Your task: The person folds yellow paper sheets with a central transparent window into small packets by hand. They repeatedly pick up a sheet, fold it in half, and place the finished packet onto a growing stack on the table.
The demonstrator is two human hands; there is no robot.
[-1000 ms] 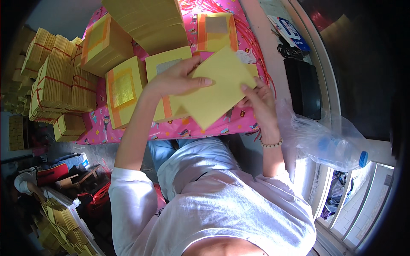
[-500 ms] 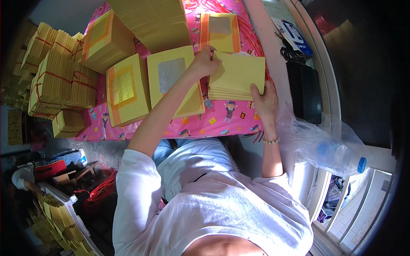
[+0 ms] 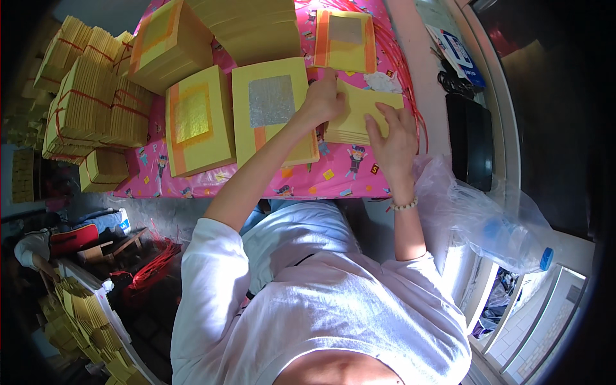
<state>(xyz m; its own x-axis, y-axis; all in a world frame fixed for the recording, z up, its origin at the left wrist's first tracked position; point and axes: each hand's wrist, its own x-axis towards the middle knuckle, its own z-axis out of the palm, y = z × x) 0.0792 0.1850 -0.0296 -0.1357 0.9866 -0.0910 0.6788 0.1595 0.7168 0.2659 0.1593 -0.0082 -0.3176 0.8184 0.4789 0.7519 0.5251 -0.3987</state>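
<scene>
Plain yellow stack (image 3: pixel 360 109) is lying on pink counter (image 3: pixel 340 184), left hand (image 3: pixel 325 102) resting at its left edge, grip unclear, right hand (image 3: pixel 394 138) fingers standing apart; uneven pushing could be skewing loose sheets.

Around a black case (image 3: pixel 468 144)
Dark cables (image 3: pixel 453 82) and a blue-and-white packet (image 3: pixel 463 54) lie beyond it; a clear plastic bag (image 3: pixel 444 184) lies before it.

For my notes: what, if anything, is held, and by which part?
Cannot be told: left hand is at the plain yellow stack's left edge, right hand over its right side.
</scene>
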